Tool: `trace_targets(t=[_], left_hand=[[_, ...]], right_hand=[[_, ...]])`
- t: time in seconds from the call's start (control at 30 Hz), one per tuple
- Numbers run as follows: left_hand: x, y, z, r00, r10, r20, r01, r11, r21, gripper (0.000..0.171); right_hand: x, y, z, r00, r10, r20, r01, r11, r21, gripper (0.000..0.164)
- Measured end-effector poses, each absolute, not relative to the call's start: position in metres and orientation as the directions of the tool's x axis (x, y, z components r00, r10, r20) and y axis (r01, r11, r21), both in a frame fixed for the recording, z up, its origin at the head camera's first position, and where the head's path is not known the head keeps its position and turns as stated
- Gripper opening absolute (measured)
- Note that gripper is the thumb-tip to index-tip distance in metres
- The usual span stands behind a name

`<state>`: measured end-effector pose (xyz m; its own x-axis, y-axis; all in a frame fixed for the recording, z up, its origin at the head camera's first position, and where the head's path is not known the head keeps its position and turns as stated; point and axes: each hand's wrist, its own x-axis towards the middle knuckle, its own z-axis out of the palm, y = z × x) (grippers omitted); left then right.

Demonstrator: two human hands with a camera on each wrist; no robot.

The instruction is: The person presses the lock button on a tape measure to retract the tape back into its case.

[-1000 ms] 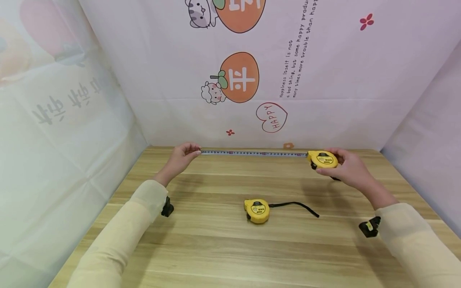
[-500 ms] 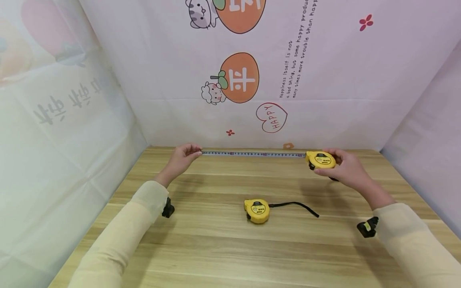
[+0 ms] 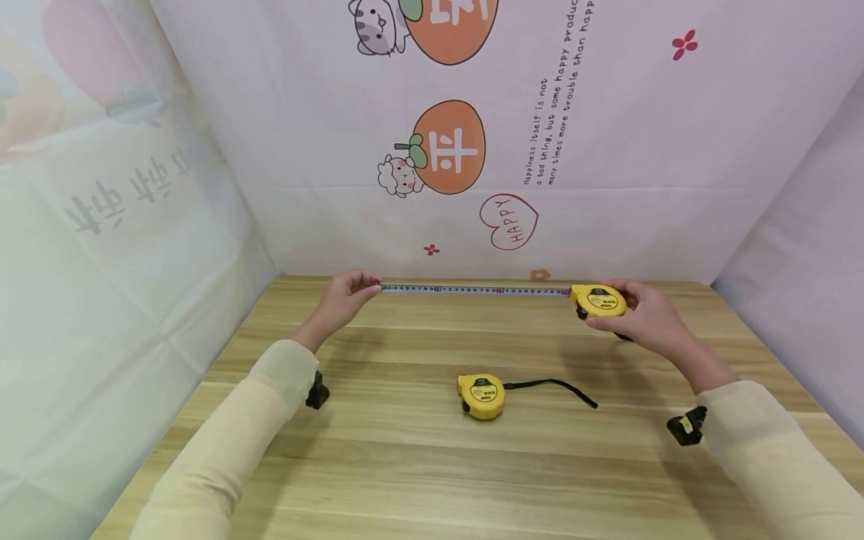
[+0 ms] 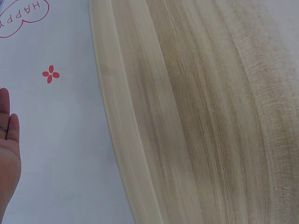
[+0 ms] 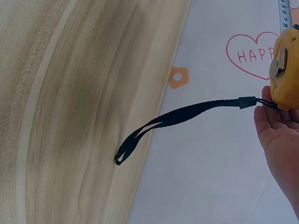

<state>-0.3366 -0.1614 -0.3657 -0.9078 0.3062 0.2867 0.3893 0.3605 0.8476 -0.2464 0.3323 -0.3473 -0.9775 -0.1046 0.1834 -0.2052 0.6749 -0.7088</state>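
My right hand point(image 3: 651, 319) grips a yellow tape measure point(image 3: 599, 301) over the far right part of the table. From its case a white blade point(image 3: 472, 290) with printed numbers runs straight to the left. At the blade's free end, my left hand point(image 3: 343, 300) pinches the tip between thumb and fingers. The right wrist view shows the case's metal clip and a black wrist strap point(image 5: 182, 113) hanging from it. Only part of the left hand point(image 4: 8, 149) enters the left wrist view; the blade tip is hidden there.
A second yellow tape measure point(image 3: 482, 396) lies on the wooden table point(image 3: 432, 480), its black strap point(image 3: 553, 382) stretched to the right. Printed white cloth point(image 3: 324, 225) stands behind the table and along both sides. Each sleeve carries a small black camera point(image 3: 316, 391) at the wrist.
The right hand has moved slightly left with the tape measure, and the visible blade is a little shorter. My left hand has shifted slightly to the right. The second tape measure stays put.
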Motion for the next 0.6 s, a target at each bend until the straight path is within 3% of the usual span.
trace_targets(t=[0.6], left_hand=[[-0.3378, -0.1567, -0.3646, -0.912, 0.312, 0.266, 0.375, 0.372, 0.849, 0.024]], right_hand=[[-0.247, 0.3295, -0.346, -0.977, -0.108, 0.183, -0.207, 0.678, -0.705, 0.084]])
